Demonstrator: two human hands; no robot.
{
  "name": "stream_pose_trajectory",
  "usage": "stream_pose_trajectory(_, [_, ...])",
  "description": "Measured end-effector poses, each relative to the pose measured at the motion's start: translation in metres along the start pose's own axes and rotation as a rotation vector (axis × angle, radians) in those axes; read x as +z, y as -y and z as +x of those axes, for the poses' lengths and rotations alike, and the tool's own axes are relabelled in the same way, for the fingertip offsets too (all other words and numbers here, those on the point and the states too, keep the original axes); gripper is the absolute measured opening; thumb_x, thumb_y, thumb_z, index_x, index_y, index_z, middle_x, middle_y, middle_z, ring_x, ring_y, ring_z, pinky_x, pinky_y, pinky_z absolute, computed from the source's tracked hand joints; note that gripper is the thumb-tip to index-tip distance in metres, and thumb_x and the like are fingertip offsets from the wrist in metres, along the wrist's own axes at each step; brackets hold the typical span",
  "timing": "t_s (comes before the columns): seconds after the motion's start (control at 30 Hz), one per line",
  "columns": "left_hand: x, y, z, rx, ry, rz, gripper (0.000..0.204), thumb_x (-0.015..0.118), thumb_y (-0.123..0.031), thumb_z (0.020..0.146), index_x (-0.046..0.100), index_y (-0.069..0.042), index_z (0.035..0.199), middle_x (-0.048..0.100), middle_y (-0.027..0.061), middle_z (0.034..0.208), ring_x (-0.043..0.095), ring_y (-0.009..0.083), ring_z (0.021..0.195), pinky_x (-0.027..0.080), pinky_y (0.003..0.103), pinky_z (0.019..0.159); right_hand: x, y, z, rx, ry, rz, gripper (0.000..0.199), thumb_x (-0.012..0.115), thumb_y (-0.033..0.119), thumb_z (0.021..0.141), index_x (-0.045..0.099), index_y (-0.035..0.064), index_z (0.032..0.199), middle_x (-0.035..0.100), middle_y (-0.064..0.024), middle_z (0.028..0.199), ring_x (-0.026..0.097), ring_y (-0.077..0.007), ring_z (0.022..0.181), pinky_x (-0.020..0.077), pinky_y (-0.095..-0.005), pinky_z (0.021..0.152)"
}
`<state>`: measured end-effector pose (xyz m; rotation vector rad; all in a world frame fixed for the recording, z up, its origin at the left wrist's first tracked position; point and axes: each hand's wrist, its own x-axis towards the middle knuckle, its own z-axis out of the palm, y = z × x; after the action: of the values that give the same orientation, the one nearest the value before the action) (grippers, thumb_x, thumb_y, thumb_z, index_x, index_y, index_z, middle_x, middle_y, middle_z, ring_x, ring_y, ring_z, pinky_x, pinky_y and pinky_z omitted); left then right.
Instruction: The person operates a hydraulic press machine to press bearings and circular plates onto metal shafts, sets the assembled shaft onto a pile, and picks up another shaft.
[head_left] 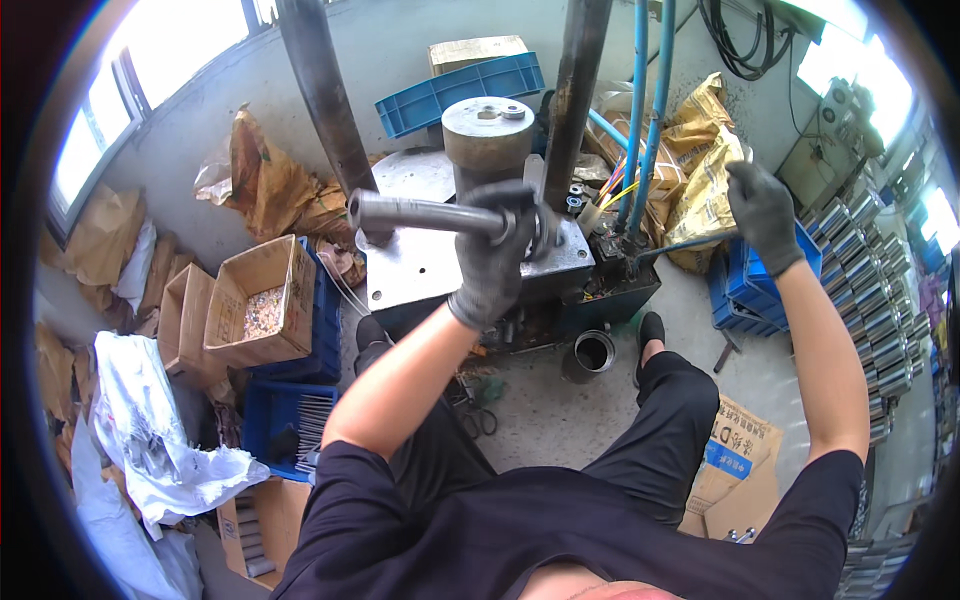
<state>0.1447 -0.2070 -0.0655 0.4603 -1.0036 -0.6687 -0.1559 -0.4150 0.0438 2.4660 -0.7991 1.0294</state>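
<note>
My left hand (492,262), in a dark grey glove, is closed round a dark metal tube (420,214). The tube lies roughly level, its hollow end pointing left, above the metal press table (420,265). Behind it a thick steel cylinder (488,135) stands upright, with small metal pieces on top. My right hand (765,215), also gloved, is raised at the right with its fingers curled. A dark lever (695,241) reaches from the machine to the edge of that glove; whether the hand grips it is hidden.
Two steel columns (322,90) (577,95) flank the cylinder. Cardboard boxes (262,300) and a blue crate of rods (290,420) stand left. A metal pot (590,355) sits on the floor between my feet. Blue crates (745,290) and stacked shiny tubes (870,300) are right.
</note>
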Motion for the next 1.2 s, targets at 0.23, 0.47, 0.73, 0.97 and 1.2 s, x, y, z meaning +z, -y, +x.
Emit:
stream_pose_trajectory(0.23, [-0.066,0.045,-0.069,-0.541,-0.471,-0.109,0.023,0.063,-0.010,0.087,0.058,-0.005,0.109,0.069,0.0115,0.095,0.070,0.0228,0.074,0.057,0.034,0.053,-0.042,0.090,-0.105,-0.460,0.303,0.084,0.026,0.068,-0.003,0.075,0.068,0.0055,0.100,0.068,-0.0136,0.089,0.068,-0.0350,0.078,0.0540,-0.0447,0.068])
stream_pose_trajectory(0.47, [-0.092,0.063,-0.046,-0.921,-0.707,-0.464,0.026,0.053,-0.024,0.090,0.057,-0.002,0.102,0.064,0.0131,0.084,0.067,0.0269,0.065,0.060,0.041,0.055,0.037,0.200,-0.187,-0.259,0.451,0.755,0.023,0.068,0.006,0.079,0.069,0.0039,0.102,0.068,-0.0143,0.091,0.068,-0.0343,0.082,0.0545,-0.0426,0.072])
stream_pose_trajectory(0.73, [-0.149,0.089,-0.058,-0.880,-0.499,-0.259,0.043,0.057,-0.035,0.092,0.061,-0.002,0.118,0.069,0.0189,0.108,0.067,0.0354,0.104,0.053,0.052,0.099,0.109,0.241,-0.226,-0.019,0.513,0.963,0.021,0.070,0.011,0.083,0.069,0.0064,0.104,0.068,-0.0124,0.089,0.067,-0.0329,0.081,0.0539,-0.0427,0.070])
stream_pose_trajectory(0.97, [-0.140,0.083,-0.069,-1.013,-0.539,-0.234,0.057,0.050,-0.050,0.101,0.061,0.000,0.125,0.069,0.0221,0.113,0.065,0.0376,0.112,0.053,0.052,0.101,0.131,0.229,-0.242,0.177,0.454,0.895,0.022,0.067,0.020,0.085,0.071,0.0083,0.104,0.070,-0.0141,0.093,0.069,-0.0363,0.089,0.0549,-0.0476,0.078])
stream_pose_trajectory(1.2, [-0.057,0.062,-0.106,-1.178,-0.358,-0.142,0.051,0.055,-0.050,0.102,0.058,-0.002,0.118,0.067,0.0118,0.095,0.067,0.0291,0.100,0.056,0.045,0.095,0.142,0.219,-0.256,0.435,0.429,0.921,0.028,0.059,0.023,0.091,0.072,0.0066,0.109,0.072,-0.0177,0.097,0.070,-0.0370,0.093,0.0555,-0.0468,0.083])
